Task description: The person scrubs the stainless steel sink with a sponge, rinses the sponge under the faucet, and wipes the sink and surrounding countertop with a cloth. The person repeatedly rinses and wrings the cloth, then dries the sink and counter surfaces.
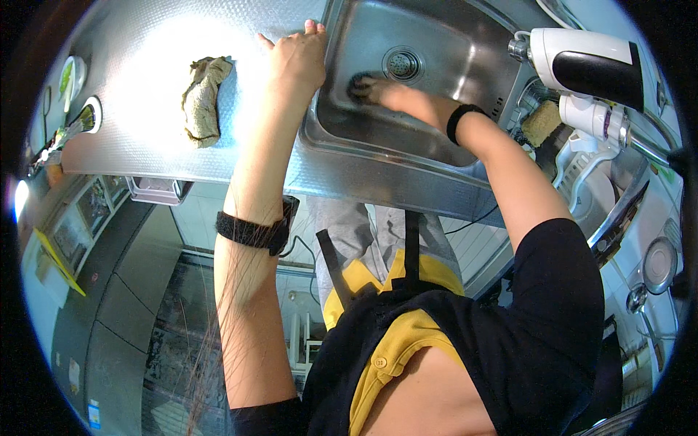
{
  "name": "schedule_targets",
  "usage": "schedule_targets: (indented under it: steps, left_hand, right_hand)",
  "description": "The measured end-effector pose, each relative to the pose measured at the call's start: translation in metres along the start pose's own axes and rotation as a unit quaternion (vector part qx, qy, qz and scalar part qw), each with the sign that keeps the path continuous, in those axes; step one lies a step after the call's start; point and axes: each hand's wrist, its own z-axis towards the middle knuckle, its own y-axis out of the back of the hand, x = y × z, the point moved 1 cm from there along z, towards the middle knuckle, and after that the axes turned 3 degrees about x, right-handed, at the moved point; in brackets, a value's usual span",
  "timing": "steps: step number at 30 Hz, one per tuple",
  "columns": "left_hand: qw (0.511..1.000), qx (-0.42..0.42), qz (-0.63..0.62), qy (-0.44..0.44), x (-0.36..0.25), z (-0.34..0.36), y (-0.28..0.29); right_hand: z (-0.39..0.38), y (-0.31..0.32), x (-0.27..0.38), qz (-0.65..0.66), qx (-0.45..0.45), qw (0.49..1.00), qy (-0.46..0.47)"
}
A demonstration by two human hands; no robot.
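Note:
Inside the stainless steel sink (407,149), my right hand (373,90) reaches down to the basin floor, left of the drain (402,65). Its fingers press on a dark, round scouring pad (356,86), partly covered by the hand. My left hand (297,59) rests on the metal counter (145,149) along the sink's left rim. The thumb points out to the left and the other fingers stretch forward, with nothing held. A crumpled, greenish-brown folded cloth (205,102) lies on the counter left of that hand.
A white and black faucet unit (589,65) juts over the sink's right side. Near it are a yellow sponge (542,123) and a white dish rack (582,163). A small dish (73,78) stands at the counter's far left. Spoons (638,298) hang at right.

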Motion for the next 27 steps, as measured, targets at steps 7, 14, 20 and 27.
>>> schedule_targets:
  steps: [7, 14, 20, 27]
  left_hand:
    - [1.0, -0.003, 0.006, 0.001, 0.001, 0.002, -0.003]
    - [1.0, 0.012, 0.021, 0.0, 0.0, 0.002, 0.001]
    - [0.999, -0.034, 0.025, -0.02, 0.002, 0.0, -0.006]
    - [0.998, -0.053, 0.014, -0.019, 0.003, 0.0, -0.008]
  right_hand:
    - [-0.072, -0.008, -0.008, -0.108, 0.142, 0.981, 0.08]
    - [-0.124, 0.002, -0.013, -0.205, -0.023, 0.964, 0.166]
    - [-0.107, -0.022, -0.019, -0.349, 0.021, 0.911, 0.22]
    - [-0.095, 0.008, -0.02, -0.336, -0.078, 0.925, 0.161]
